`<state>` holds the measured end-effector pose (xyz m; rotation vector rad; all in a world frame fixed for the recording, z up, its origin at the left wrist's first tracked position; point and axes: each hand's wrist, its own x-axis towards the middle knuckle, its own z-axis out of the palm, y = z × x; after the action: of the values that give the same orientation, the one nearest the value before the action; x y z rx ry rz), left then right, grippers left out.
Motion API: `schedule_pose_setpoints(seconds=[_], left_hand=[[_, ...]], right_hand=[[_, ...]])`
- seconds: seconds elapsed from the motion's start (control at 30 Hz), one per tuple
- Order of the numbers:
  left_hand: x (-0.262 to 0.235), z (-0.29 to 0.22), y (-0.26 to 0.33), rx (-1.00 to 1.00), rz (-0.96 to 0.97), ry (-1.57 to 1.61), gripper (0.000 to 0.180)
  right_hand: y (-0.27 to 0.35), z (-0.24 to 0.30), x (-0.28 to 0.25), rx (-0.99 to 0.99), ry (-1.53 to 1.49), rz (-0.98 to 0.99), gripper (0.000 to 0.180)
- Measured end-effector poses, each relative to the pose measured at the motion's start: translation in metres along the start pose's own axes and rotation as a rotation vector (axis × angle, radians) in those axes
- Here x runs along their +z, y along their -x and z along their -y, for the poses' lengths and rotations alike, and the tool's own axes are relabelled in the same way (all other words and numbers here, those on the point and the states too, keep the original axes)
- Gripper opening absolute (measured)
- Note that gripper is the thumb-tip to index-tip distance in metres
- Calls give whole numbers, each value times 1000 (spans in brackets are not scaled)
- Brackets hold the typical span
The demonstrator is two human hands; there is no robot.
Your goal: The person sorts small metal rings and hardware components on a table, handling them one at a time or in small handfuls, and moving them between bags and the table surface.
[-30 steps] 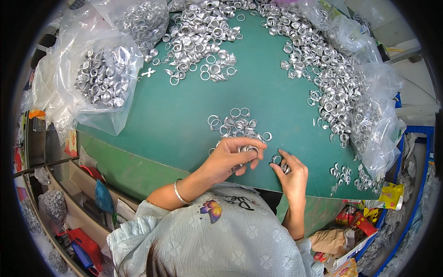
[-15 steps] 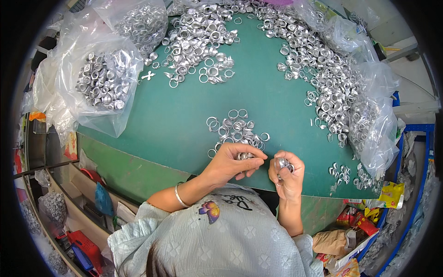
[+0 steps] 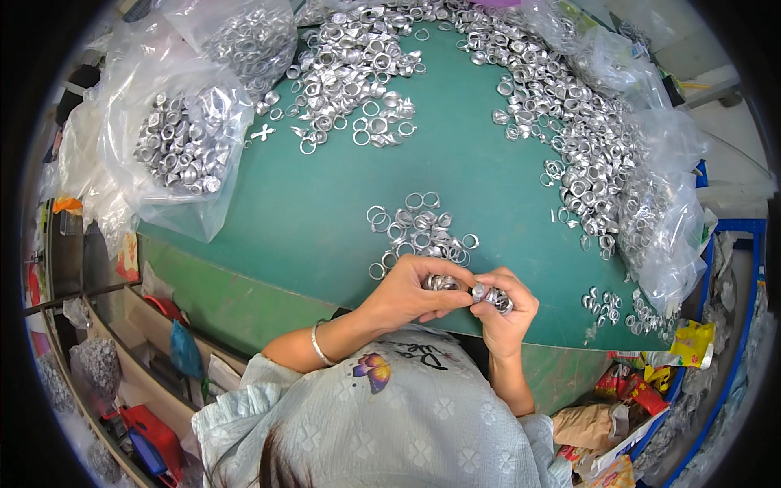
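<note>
Green table, ring pile beyond both hands, bagged rings left.

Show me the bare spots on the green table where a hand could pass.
Bare green table lies between the left bag and the small ring cluster, and again right of that cluster. Crowded: the top pile, the right pile, and around both hands.

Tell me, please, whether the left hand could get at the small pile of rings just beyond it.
Probably yes: the small pile of rings lies on open green table just past the left hand, though its fingers already hold rings.
</note>
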<state>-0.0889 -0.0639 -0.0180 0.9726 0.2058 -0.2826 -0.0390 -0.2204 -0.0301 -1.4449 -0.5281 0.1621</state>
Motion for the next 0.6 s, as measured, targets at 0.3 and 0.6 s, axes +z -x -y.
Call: schedule_pose_setpoints(seconds=[0.3, 0.6], left_hand=[[-12, 9, -1, -11, -79, 357, 20], [-16, 9, -7, -61, -134, 243, 21]], right_hand=[[4, -8, -7, 509, -947, 5, 30], [-14, -13, -8, 614, -418, 66, 24]])
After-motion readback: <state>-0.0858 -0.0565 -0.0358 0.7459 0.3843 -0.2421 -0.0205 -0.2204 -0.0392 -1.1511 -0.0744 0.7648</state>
